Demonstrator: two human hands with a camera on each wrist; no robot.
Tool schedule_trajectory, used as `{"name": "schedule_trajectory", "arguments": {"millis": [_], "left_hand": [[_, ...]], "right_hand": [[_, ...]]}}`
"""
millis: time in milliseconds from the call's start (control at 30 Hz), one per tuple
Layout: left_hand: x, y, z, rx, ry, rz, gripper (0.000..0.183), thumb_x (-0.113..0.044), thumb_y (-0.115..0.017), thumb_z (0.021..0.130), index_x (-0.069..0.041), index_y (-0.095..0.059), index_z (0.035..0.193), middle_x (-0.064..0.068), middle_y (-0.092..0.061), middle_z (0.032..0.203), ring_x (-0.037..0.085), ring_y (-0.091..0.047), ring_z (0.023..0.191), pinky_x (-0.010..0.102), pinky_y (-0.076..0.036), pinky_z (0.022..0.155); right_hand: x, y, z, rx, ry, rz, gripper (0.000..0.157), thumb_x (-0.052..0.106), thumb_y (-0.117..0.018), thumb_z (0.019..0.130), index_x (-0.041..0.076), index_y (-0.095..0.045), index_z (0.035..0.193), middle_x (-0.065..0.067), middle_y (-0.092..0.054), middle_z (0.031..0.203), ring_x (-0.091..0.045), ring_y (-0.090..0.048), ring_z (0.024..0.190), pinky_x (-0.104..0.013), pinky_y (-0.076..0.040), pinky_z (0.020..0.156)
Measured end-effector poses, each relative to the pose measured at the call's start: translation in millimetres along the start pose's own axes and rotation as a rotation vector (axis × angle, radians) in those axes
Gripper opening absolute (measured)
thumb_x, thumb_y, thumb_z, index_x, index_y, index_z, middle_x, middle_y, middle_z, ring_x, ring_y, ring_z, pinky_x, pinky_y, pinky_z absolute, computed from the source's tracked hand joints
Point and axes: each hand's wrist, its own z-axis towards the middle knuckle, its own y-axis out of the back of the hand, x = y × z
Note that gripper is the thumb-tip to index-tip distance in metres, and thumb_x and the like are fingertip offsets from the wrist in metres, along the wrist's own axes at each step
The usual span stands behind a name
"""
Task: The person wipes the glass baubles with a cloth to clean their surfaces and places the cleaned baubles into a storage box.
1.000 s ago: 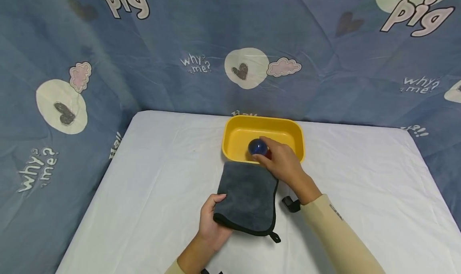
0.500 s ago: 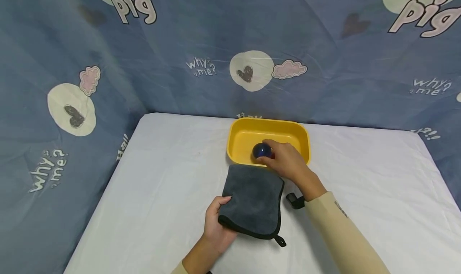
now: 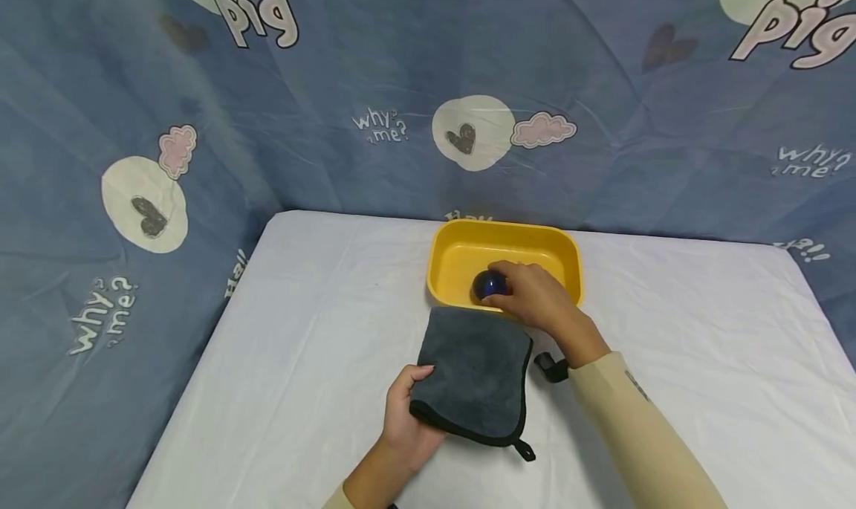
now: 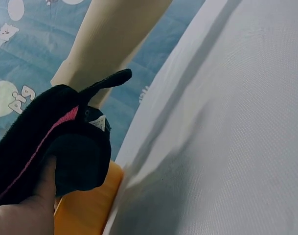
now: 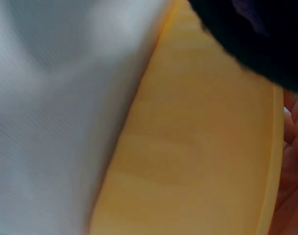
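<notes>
In the head view my left hand (image 3: 409, 420) grips a folded dark grey cloth (image 3: 471, 375) by its lower left side, thumb on top. The cloth has black edging and a small loop at one corner; pink shows between its layers in the left wrist view, where the thumb (image 4: 47, 183) presses on it. My right hand (image 3: 535, 297) holds a shiny dark blue ball (image 3: 488, 286) between thumb and fingers, over the near part of a yellow tray (image 3: 461, 229). Whether the ball touches the tray floor I cannot tell. The right wrist view shows mostly the tray's outer wall (image 5: 188, 142).
A white cloth covers the table (image 3: 321, 308). Behind it hangs a blue printed curtain (image 3: 374, 63). A black wrist-camera mount (image 3: 552, 368) sticks out beneath the right wrist. The grey cloth lies just in front of the tray's near rim.
The head view has shifted slightly, so the scene sits further right and a little lower. The ball has come down slightly toward the tray's near side. Both hands keep their holds.
</notes>
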Motion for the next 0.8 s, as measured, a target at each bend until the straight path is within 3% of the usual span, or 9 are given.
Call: {"name": "schedule_trajectory", "arguments": {"millis": [267, 533, 800], "left_hand": [[-1.5, 0.8, 2.2, -0.013, -0.006, 0.009, 0.061, -0.024, -0.026, 0.099, -0.007, -0.02, 0.158, 0.006, -0.038, 0.147, 0.021, -0.043, 0.132, 0.037, -0.036, 0.112], [-2.0, 2.1, 1.4, -0.024, -0.011, 0.018, 0.061, -0.023, -0.025, 0.099, -0.007, -0.019, 0.157, 0.006, -0.038, 0.147, 0.021, -0.043, 0.131, 0.036, -0.037, 0.111], [-2.0, 5.1, 1.9, -0.022, -0.019, 0.015, 0.061, -0.023, -0.025, 0.099, -0.007, -0.018, 0.158, 0.007, -0.037, 0.147, 0.021, -0.043, 0.132, 0.036, -0.037, 0.112]], "right_hand": [[-2.3, 3.1, 3.3, 0.026, 0.01, 0.056, 0.061, 0.041, -0.078, 0.094, 0.006, -0.062, 0.142, -0.013, -0.071, 0.124, -0.027, -0.067, 0.098, -0.047, -0.056, 0.091], [-5.9, -4.5, 5.0, -0.065, -0.012, 0.125, 0.056, 0.044, -0.071, 0.099, 0.004, -0.066, 0.137, -0.015, -0.069, 0.132, -0.032, -0.066, 0.119, -0.053, -0.05, 0.103], [-4.5, -5.1, 4.8, -0.11, 0.006, 0.126, 0.051, 0.038, -0.073, 0.099, 0.003, -0.068, 0.135, -0.014, -0.07, 0.131, -0.032, -0.066, 0.119, -0.052, -0.05, 0.104]]}}
